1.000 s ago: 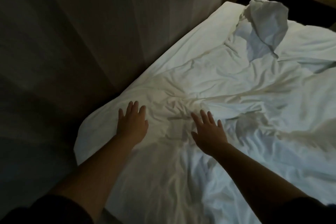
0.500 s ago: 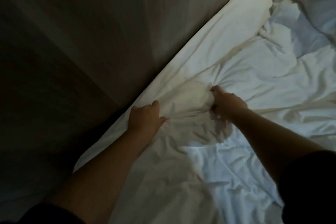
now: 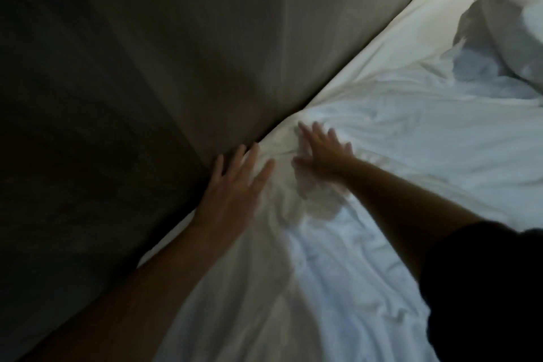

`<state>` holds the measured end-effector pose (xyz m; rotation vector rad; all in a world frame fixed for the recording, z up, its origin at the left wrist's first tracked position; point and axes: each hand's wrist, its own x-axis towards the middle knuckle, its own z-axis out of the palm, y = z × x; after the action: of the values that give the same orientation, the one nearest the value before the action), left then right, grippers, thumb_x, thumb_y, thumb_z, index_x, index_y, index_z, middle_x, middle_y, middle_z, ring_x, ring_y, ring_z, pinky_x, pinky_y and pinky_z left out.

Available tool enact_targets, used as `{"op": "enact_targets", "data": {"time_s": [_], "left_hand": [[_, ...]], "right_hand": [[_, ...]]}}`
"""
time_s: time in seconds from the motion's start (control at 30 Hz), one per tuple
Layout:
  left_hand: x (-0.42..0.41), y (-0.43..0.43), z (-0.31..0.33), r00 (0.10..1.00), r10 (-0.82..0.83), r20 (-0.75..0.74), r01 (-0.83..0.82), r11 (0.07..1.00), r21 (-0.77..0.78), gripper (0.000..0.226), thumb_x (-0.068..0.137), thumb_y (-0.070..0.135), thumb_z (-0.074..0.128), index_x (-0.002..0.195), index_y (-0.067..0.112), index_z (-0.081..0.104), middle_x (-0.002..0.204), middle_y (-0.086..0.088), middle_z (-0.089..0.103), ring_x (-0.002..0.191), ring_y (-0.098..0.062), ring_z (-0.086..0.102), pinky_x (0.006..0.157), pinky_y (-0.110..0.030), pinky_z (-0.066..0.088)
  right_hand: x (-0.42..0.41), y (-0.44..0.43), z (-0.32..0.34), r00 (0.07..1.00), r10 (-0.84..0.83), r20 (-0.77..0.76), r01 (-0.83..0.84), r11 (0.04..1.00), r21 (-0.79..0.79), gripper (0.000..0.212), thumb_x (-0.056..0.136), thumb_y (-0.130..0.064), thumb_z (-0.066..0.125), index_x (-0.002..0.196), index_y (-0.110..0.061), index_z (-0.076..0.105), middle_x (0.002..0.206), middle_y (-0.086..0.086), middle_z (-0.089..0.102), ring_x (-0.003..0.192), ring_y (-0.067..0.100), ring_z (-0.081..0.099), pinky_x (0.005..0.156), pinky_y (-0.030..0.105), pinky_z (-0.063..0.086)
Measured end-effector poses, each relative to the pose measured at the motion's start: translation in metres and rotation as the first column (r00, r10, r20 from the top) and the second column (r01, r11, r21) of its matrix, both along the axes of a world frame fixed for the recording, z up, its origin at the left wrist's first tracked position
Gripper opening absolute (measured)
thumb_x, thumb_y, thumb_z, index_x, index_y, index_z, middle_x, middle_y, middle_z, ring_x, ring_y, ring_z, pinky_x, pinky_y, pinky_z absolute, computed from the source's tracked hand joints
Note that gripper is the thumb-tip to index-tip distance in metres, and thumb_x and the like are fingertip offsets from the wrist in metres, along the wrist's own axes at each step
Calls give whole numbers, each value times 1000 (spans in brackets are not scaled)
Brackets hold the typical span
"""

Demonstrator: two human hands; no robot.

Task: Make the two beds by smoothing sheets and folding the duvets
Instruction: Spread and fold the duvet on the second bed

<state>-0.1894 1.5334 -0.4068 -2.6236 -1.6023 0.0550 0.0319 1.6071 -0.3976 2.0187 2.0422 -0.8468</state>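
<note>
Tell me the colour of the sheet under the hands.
White, plain with no pattern; the sheet shows in the head view, creased.

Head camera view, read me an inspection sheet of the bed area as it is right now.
Surface: bed, smooth white strip along its near edge.
Job's things: wrinkled bedding, white and creased across most of the bed; white heap bunched at the far right, pillow or duvet cannot be told.
Clutter: nothing seen.
Hands: left hand open, fingers spread at the bed's edge; right hand open, flat on the wrinkled bedding, blurred.
Cables: nothing seen.
Surroundings: dark panel running alongside the bed; dim light; dark sleeve on the right arm.
</note>
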Motion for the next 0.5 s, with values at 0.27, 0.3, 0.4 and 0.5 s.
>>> {"op": "enact_targets", "data": {"time_s": [0.27, 0.3, 0.4, 0.5], "left_hand": [[-18, -49, -55, 993, 111, 32, -105, 982, -157, 65, 93, 51, 27, 153, 25, 24, 158, -11, 24, 144, -30, 27, 115, -53, 22], [-19, -53, -53, 992, 121, 26, -115, 980, -163, 65, 93, 49, 27, 153, 24, 24, 158, -10, 23, 144, -31, 26, 115, -53, 20], [-28, -78, -46, 989, 148, 14, -143, 974, -175, 65, 92, 46, 27, 152, 23, 26, 159, -10, 20, 145, -31, 22, 115, -52, 14], [-34, -116, -43, 984, 179, 7, -174, 966, -192, 62, 93, 42, 27, 151, 21, 30, 159, -12, 20, 145, -33, 22, 115, -52, 11]], "right_hand": [[2, -79, -47, 972, 97, 214, -136, 975, 174, 70, 96, -63, 11, 153, -30, -10, 162, 3, -17, 148, 27, -15, 116, 54, -7], [6, -92, -47, 973, 103, 209, -143, 972, 185, 69, 95, -63, 8, 154, -30, -9, 162, 4, -15, 149, 26, -14, 117, 53, -7], [14, -139, -48, 976, 111, 186, -146, 971, 187, 74, 89, -61, -4, 155, -27, -5, 163, 5, -9, 150, 25, -10, 119, 51, -4], [19, -186, -47, 981, 113, 160, -140, 975, 171, 77, 88, -58, -2, 156, -24, 4, 163, 10, -4, 150, 28, -5, 119, 52, -2]]}}
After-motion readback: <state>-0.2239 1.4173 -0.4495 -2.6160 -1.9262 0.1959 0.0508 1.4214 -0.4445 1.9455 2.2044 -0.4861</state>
